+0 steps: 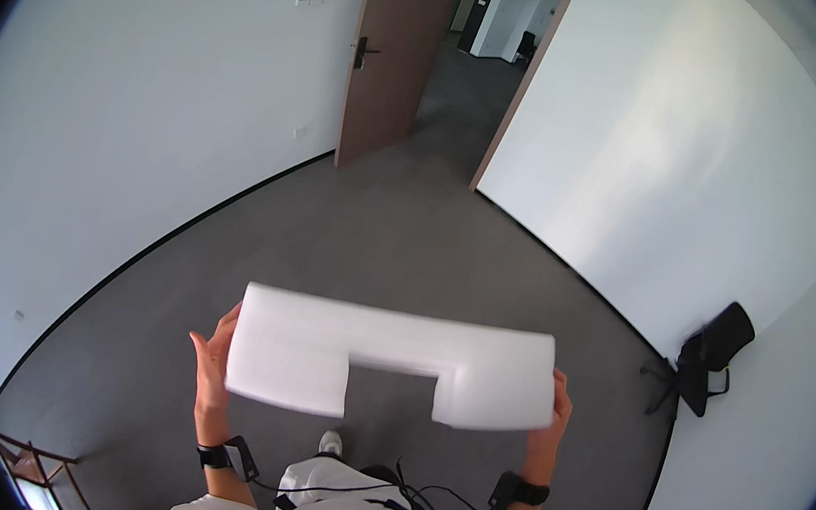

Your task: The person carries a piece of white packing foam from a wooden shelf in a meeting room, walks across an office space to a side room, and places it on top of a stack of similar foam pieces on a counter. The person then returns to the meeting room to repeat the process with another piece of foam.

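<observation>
6 o'clock in my feed: white notched foam block (pixel 398 340) above grey floor (pixel 349 238) | left hand (pixel 212 362) grasping its 9 o'clock end | right hand (pixel 559 408) grasping its 3 o'clock end | brown door (pixel 390 62), 12 o'clock

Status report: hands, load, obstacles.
Left hand and right hand at opposite ends. White U-shaped block held up, notch bodyward. Brown door open ahead; black office chair off right.

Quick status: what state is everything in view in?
White notched piece: held up at both ends
Left hand: on its left end
Right hand: on its right end
Door: open
Black chair: upright
Left wrist device: strapped on
Right wrist device: strapped on
</observation>
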Motion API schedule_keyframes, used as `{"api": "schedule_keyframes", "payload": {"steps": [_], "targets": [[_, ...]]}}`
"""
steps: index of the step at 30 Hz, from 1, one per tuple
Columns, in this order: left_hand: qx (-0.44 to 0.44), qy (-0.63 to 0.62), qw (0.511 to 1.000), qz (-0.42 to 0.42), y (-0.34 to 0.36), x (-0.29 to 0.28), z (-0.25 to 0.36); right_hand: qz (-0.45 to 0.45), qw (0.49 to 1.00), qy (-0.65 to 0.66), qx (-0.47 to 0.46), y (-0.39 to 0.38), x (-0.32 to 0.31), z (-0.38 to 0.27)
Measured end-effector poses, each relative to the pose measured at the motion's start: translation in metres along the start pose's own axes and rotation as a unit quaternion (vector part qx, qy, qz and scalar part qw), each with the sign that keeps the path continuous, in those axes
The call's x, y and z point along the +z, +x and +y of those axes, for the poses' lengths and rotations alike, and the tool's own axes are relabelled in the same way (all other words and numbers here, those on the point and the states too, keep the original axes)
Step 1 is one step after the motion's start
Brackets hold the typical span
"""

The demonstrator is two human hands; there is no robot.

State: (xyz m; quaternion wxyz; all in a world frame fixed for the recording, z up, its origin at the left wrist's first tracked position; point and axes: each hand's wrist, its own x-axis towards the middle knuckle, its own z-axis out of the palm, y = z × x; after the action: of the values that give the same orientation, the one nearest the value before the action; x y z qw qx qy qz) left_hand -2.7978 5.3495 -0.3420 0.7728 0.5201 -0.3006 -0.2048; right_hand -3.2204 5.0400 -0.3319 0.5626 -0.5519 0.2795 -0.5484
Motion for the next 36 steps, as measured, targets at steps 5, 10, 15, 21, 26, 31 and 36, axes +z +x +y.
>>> {"api": "schedule_keyframes", "payload": {"steps": [5, 10, 15, 21, 26, 31, 36], "targets": [[0.043, -0.155, 0.98, -0.118, 0.119, 0.056, -0.038, 0.172, 0.976, 0.114, -0.068, 0.076, 0.007, 0.005], [-0.082, 0.069, 0.992, -0.069, 0.252, 0.111, -0.103, 0.199, 0.978, 0.05, -0.026, 0.182, 0.004, 0.104], [-0.2, 0.295, 0.934, -0.018, 0.427, 0.149, -0.164, 0.141, 0.986, 0.004, 0.084, 0.387, 0.08, 0.176], [-0.076, 0.15, 0.985, 0.031, 0.576, 0.114, -0.195, -0.072, 0.995, 0.064, -0.02, 0.612, 0.22, 0.156], [-0.054, -0.01, 0.998, 0.023, 0.741, 0.099, -0.281, -0.116, 0.99, -0.03, -0.07, 0.799, 0.259, 0.249], [-0.111, -0.007, 0.993, -0.05, 0.953, 0.183, -0.316, 0.026, 0.997, -0.041, 0.059, 0.917, 0.28, 0.301], [-0.182, 0.055, 0.977, -0.1, 1.163, 0.297, -0.366, 0.106, 0.992, -0.072, 0.015, 1.018, 0.287, 0.349]]}}
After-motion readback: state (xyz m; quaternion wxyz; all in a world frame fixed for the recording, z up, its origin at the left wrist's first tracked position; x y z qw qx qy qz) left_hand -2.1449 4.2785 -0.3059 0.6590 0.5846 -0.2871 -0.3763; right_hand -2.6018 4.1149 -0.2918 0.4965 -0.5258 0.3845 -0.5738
